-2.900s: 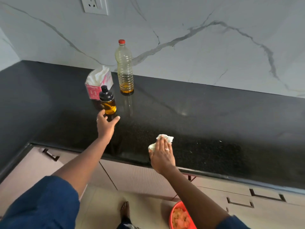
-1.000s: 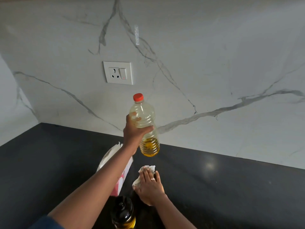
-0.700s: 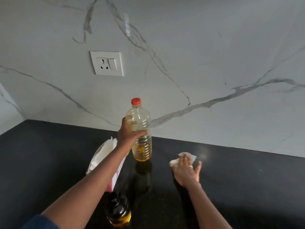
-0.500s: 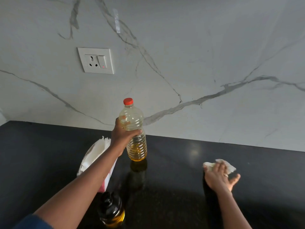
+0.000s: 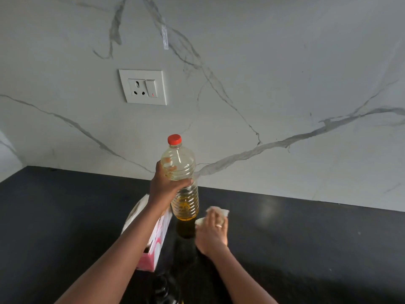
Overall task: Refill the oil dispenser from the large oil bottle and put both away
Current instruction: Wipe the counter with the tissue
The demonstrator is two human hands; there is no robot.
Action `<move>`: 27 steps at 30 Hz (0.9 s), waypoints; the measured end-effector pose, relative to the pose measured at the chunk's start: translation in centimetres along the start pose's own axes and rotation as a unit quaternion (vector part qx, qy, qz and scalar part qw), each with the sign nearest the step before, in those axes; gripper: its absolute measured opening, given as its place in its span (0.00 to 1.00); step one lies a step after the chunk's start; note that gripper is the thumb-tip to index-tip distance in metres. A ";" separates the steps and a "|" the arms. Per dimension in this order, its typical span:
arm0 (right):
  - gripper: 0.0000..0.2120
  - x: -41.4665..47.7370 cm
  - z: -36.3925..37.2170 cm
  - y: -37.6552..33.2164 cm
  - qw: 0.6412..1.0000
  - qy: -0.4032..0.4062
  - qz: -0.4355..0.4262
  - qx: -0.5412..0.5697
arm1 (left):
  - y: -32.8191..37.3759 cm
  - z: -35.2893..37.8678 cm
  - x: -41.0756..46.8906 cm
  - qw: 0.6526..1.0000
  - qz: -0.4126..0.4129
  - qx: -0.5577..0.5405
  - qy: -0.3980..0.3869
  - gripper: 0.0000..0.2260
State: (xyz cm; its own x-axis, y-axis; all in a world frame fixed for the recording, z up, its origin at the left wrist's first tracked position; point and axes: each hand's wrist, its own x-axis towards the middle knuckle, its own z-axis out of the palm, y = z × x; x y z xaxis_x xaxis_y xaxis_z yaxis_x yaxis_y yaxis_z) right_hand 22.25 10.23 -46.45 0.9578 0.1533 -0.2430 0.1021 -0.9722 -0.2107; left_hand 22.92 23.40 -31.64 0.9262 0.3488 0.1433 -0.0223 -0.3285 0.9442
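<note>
The large oil bottle (image 5: 185, 204), ribbed clear plastic with a red cap and about a third full, is upright near the back edge of the countertop (image 5: 306, 249). The left hand (image 5: 163, 187) has its fingers wrapped round the bottle's middle. Its slick wall likely needs a firm, level hold. Just beside its base the right hand (image 5: 213, 232), fingers flat, presses a crumpled tissue (image 5: 221, 212) onto glossy black stone.
</note>
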 end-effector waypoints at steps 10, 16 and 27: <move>0.27 3.2 -3.0 5.6 0.998 0.027 0.060 0.005 | -1.3 0.3 0.0 1.000 -0.014 0.002 -0.014 0.36; 0.30 -0.1 -3.8 15.0 0.961 0.061 0.262 0.059 | -1.0 3.1 -0.6 0.998 -0.020 -0.011 -0.064 0.37; 0.31 -6.4 -3.3 21.8 0.912 0.057 0.388 0.124 | -0.3 7.1 -3.6 0.986 -0.009 -0.018 -0.167 0.39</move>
State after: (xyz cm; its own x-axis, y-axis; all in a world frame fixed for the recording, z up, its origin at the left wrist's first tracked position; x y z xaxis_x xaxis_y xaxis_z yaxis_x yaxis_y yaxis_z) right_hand 19.19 -12.50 -46.31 0.7391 -0.5965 -0.3130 -0.6681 -0.7084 -0.2278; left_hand 22.29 16.05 -34.53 0.9987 0.0442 0.0257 -0.0118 -0.2906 0.9568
